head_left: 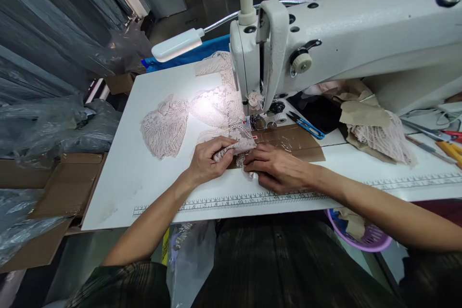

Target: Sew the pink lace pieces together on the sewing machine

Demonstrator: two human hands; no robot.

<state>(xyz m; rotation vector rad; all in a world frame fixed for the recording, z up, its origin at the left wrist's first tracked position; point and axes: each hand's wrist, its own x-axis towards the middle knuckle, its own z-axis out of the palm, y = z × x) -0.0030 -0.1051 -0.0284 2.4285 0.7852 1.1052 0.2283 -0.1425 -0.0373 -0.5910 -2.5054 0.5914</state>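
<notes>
Pale pink lace fabric (236, 147) lies bunched just in front of the needle area of a white sewing machine (342, 33). My left hand (212, 159) is closed on it, pinching a fold between thumb and fingers. Close beside it, my right hand (277, 166) presses its fingertips together on the right edge of the same lace, near the table surface. More of the lace spreads behind my hands under the machine's lamp. A separate lace piece (164, 127) lies flat to the left. The exact seam is hidden by my fingers.
Blue thread snips (306, 126) lie right of the needle on a brown plate (299, 144). Fabric scraps (382, 130) and orange-handled scissors (449, 149) are farther right. A printed ruler (224, 202) runs along the front edge. Below hangs a purple basket (375, 240); cardboard boxes (68, 183) stand left.
</notes>
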